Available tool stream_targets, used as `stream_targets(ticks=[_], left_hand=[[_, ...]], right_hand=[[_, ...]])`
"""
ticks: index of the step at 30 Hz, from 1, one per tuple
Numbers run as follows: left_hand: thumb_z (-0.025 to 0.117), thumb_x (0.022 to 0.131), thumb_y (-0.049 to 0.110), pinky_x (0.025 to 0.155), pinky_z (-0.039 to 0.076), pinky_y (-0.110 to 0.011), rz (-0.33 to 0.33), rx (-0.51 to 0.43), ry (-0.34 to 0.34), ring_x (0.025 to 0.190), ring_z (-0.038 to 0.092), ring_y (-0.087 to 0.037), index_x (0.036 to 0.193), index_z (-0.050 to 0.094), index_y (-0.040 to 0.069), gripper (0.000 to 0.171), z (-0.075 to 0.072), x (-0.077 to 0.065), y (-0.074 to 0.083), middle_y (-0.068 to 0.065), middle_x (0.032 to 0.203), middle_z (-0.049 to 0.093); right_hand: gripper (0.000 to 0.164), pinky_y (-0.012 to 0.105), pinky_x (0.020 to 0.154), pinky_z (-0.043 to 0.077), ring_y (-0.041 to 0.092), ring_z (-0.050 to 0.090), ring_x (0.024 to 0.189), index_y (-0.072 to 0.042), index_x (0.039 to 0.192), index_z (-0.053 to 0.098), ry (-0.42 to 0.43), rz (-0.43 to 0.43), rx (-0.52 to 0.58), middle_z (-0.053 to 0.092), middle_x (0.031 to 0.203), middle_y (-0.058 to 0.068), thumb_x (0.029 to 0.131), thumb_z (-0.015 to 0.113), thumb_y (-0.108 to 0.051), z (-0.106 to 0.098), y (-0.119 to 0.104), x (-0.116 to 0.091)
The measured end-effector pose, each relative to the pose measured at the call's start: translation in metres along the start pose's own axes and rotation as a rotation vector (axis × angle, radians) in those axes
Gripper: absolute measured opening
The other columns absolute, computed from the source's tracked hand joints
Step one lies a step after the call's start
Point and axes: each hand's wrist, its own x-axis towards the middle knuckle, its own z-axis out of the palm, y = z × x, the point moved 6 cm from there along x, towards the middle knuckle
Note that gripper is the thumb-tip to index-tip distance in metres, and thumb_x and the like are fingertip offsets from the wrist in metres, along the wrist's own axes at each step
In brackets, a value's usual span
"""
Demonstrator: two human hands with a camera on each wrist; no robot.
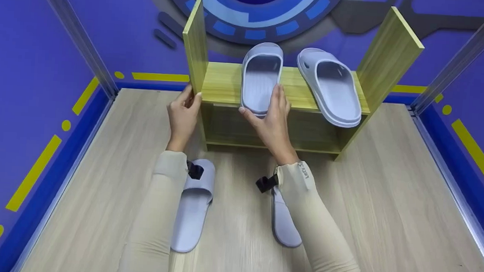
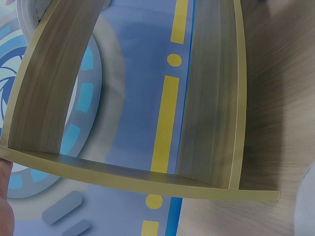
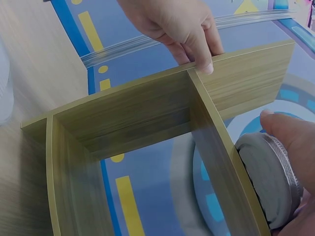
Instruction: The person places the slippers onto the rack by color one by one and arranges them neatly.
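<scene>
A small wooden shoe rack (image 1: pixel 224 84) stands by the back wall. My left hand (image 1: pixel 183 117) pinches the front edge of its left side panel, thumb in front and fingers behind. With my right hand (image 1: pixel 273 123) I grip the heel of a pale grey slipper (image 1: pixel 260 80), its toe pointing to the back, on the upper shelf. To its right a matching slipper (image 1: pixel 337 91) lies slightly turned on the same shelf, heel over the front edge. In the right wrist view the gripped slipper's heel (image 3: pixel 268 177) shows between thumb and fingers.
On the wood-look floor (image 1: pixel 410 205) lie two more grey slippers: the left slipper (image 1: pixel 190 221) beside my left forearm, the right slipper (image 1: pixel 285 225) partly under my right sleeve. The rack's lower shelf (image 1: pixel 273 147) holds nothing. Blue walls (image 1: pixel 30 98) enclose three sides.
</scene>
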Motion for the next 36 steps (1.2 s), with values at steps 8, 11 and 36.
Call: stream_targets(ticks=[8, 11, 36], left_hand=[[0.065, 0.092, 0.011, 0.087, 0.056, -0.033, 0.011, 0.020, -0.001, 0.106, 0.066, -0.020, 0.127, 0.062, 0.001, 0.037, 0.000, 0.000, 0.001, -0.016, 0.120, 0.066], [0.065, 0.092, 0.012, 0.086, 0.056, -0.035, 0.015, 0.021, -0.001, 0.104, 0.067, -0.019, 0.127, 0.062, 0.002, 0.037, 0.000, -0.001, 0.000, -0.015, 0.120, 0.067], [0.064, 0.092, 0.012, 0.090, 0.055, -0.032, -0.015, 0.018, -0.010, 0.110, 0.065, -0.021, 0.129, 0.059, 0.000, 0.039, 0.000, -0.001, -0.001, -0.017, 0.123, 0.065]], right_hand=[[0.100, 0.043, 0.119, 0.021, 0.034, 0.019, 0.141, 0.005, 0.150, 0.020, 0.023, -0.041, 0.021, 0.019, 0.157, 0.023, 0.079, 0.079, -0.032, -0.006, -0.005, -0.006], [0.097, 0.042, 0.119, 0.023, 0.034, 0.020, 0.140, 0.004, 0.150, 0.022, 0.034, -0.051, 0.029, 0.022, 0.156, 0.021, 0.080, 0.079, -0.031, -0.009, -0.006, -0.009], [0.083, 0.050, 0.109, 0.034, 0.031, 0.032, 0.134, 0.000, 0.148, 0.030, 0.147, -0.130, 0.066, 0.035, 0.150, 0.018, 0.083, 0.076, -0.024, -0.035, 0.022, -0.083]])
